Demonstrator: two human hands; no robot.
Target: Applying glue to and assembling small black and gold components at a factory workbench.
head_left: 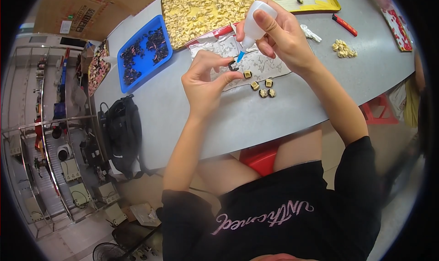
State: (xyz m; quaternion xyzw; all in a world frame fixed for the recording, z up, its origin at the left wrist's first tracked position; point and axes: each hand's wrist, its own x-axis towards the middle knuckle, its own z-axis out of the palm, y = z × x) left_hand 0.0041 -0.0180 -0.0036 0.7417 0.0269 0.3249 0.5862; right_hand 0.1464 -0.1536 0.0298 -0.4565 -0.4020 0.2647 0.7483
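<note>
Found left hand [203, 80] above the near edge of a white paper sheet [274, 67], with thumb and forefinger clamped on a small dark C-shaped piece [232, 66]. Saw right hand [284, 34] wrapped round a white bottle [259, 19], thumb on one side, fingers on the other, with the blue tip [240, 56] slanted down to the piece. Could not tell touching from just clear, nor make out any liquid leaving the tip.

Counted five cream-and-dark pieces [269, 82] near left thumb, one on the sheet's edge, the rest on the bare grey table [206, 135]. Noted further off a blue tray [140, 63] of dark bits, a yellow tray [203, 8] crowded with cream pieces, and a loose cream heap [344, 50] off to the right.

Judged chief risk to be overdosing: too hard a squeeze on a soft-looking bottle, inverted as found, could flood so small a part. Rated a slip of the tip next, with fingertips so close as to catch any drip. Suspected also a twist or drop of the piece from too light a pinch, or a bend from too tight a one. Marked lastly the nearest cream-and-dark piece, beside left thumb, as easy to nudge or smear by a careless lowering of the hand.
</note>
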